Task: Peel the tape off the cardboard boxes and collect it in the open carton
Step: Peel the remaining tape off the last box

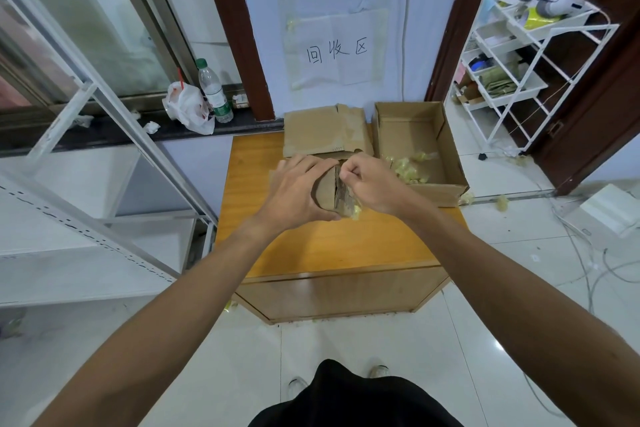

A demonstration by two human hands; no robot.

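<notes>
Above the wooden table (311,246), my left hand (298,187) grips a small flattened cardboard box (329,192) held on edge. My right hand (370,184) is curled at the box's top edge, its fingers pinching yellowish tape (355,211) that hangs crumpled below the box. A stack of flattened cardboard boxes (322,130) lies at the table's back. To its right stands the open carton (450,149), with several crumpled wads of peeled tape (408,168) on its floor.
A paper sign (337,50) is taped to the wall behind. A plastic bottle (214,92) and a white bag (187,107) sit on the dark sill at left. A white wire rack (519,59) stands at right. Tape scraps (500,201) and cables (588,270) lie on the tiled floor.
</notes>
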